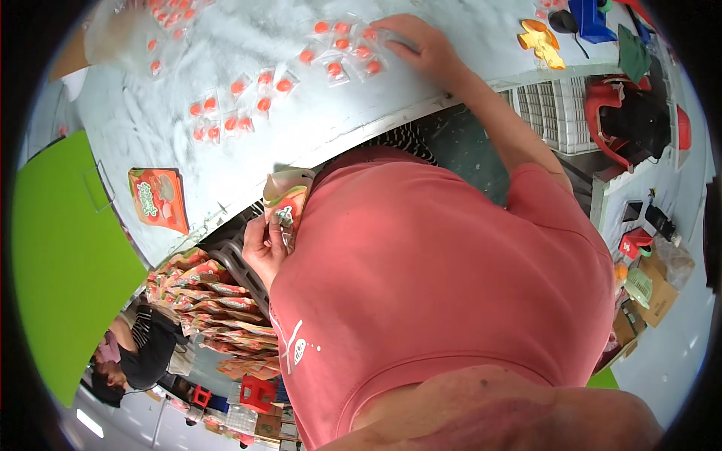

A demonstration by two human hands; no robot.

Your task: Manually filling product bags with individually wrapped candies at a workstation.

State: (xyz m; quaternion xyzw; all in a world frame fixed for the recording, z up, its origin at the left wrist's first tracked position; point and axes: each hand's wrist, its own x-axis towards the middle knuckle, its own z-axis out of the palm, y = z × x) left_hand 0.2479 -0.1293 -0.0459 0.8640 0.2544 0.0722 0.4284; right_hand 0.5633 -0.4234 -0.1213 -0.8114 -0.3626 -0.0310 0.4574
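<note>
My left hand (265, 252) pinches the side of an orange printed pouch (284, 214) near the table's front edge. The pouch's mouth gapes at the top, showing its pale inside. My right hand (427, 51) is stretched across the table, palm down, with its fingertips touching the right end of a group of small clear packets (335, 69). Each packet holds a round orange-red piece. More of these packets (265, 104) lie spread to the left. A flat stack of similar orange pouches (159, 199) rests at the table's left front.
Many filled pouches (218, 304) are piled below the table at left, beside a green board (71, 263). A co-worker's blurred arm (101, 41) reaches in at far left. At right are a yellow-orange glove (541, 43), a white crate (553, 113) and a red chair (605, 124).
</note>
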